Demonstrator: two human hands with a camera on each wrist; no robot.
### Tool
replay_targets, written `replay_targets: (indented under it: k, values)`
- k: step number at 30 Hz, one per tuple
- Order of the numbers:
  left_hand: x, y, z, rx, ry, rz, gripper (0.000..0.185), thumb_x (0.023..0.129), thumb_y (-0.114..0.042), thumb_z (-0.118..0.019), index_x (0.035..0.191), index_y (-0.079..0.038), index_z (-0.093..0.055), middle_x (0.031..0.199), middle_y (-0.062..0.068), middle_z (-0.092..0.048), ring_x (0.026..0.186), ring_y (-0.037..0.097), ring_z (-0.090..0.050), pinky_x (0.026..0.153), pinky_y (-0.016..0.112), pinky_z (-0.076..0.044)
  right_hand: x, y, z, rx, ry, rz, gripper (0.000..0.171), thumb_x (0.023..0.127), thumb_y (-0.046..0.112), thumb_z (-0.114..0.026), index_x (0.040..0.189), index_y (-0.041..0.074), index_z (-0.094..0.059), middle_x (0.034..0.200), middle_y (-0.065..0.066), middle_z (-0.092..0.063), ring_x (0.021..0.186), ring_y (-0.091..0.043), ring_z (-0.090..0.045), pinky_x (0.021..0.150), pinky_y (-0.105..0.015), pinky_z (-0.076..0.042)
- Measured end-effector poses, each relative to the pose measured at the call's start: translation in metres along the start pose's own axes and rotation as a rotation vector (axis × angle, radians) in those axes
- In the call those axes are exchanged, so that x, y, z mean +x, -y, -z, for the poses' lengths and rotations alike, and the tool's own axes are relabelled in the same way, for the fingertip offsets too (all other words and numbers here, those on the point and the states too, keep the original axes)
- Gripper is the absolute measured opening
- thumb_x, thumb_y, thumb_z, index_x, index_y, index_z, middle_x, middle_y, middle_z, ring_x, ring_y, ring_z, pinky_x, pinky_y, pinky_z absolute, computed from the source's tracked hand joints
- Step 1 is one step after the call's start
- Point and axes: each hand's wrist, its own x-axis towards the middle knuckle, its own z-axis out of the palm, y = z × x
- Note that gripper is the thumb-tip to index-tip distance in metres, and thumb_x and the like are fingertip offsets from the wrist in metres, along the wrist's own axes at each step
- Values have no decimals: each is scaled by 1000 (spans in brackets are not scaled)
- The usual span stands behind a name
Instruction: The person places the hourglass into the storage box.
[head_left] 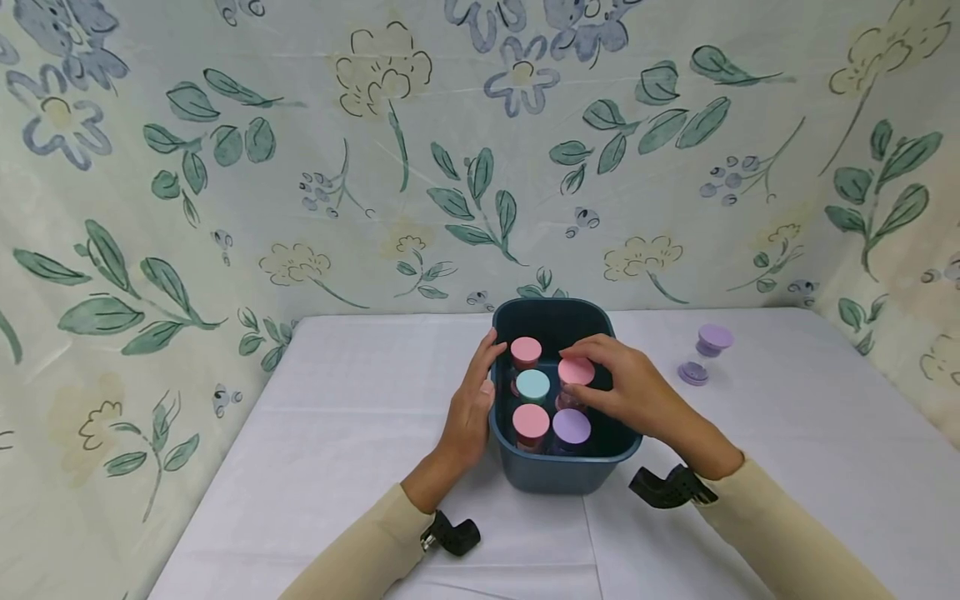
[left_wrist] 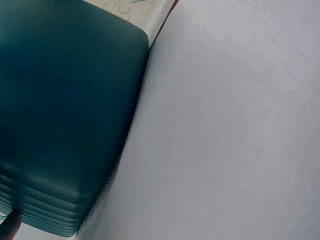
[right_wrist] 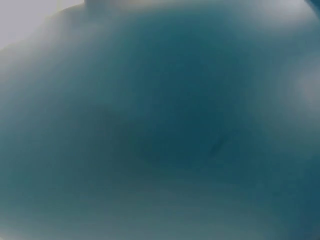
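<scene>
A dark teal bin (head_left: 558, 475) stands on the table with several sand timers in it, seen mostly from above by their round caps. My right hand (head_left: 630, 387) reaches over the bin's right rim and pinches a pink sand timer (head_left: 576, 371) between thumb and fingers. Beside it are another pink-capped timer (head_left: 526, 350), a mint-green one (head_left: 532, 385), a front pink one (head_left: 531, 422) and a purple one (head_left: 572, 427). Against the bin's left side rests my left hand (head_left: 468, 417), fingers extended, tips at the rim. The right wrist view is filled by blurred teal bin wall (right_wrist: 190, 120).
To the right of the bin, a purple sand timer (head_left: 703, 354) stands on the white-covered table (head_left: 360, 433). Behind and at both sides hangs a floral cloth (head_left: 480, 167). Each wrist wears a black camera mount, the right one (head_left: 671, 487) close to the bin.
</scene>
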Motion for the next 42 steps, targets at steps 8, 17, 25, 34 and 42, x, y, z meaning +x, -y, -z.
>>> replay_targets:
  k: [8,17,25,34,42]
  values:
    - [0,0,2,2,-5,-4,52,101,-33,-21,150,-17,-31,161,1,-17,147,18,-16,115,49,-20,2,2,-1,-20,49,-11,44,79,15,-78,120,6,-65,121,-12,-60,107,-28,-58,89,-47,-52]
    - [-1,0,1,-8,-7,2,52,101,-34,-22,150,-17,-31,161,0,-17,147,18,-16,114,50,-20,4,2,-1,-78,118,-15,40,81,18,-77,118,8,-66,118,-10,-62,105,-27,-57,89,-49,-51]
    - [0,-1,1,-3,-4,2,52,101,-32,-22,150,-17,-31,161,-1,-17,147,17,-15,115,49,-20,4,5,0,-119,149,-24,38,81,22,-77,116,10,-68,118,-9,-64,108,-28,-56,93,-57,-45]
    - [0,-1,1,0,-7,2,53,101,-35,-22,150,-16,-31,161,0,-17,147,17,-15,114,49,-21,6,6,1,-144,176,-20,35,80,21,-78,113,10,-69,112,-6,-67,106,-26,-58,94,-55,-42]
    - [0,-1,1,-8,-4,0,53,102,-34,-21,150,-16,-31,161,-1,-17,147,17,-15,115,48,-20,6,6,2,-152,190,-7,35,80,18,-78,112,9,-69,112,-6,-67,105,-26,-59,93,-53,-41]
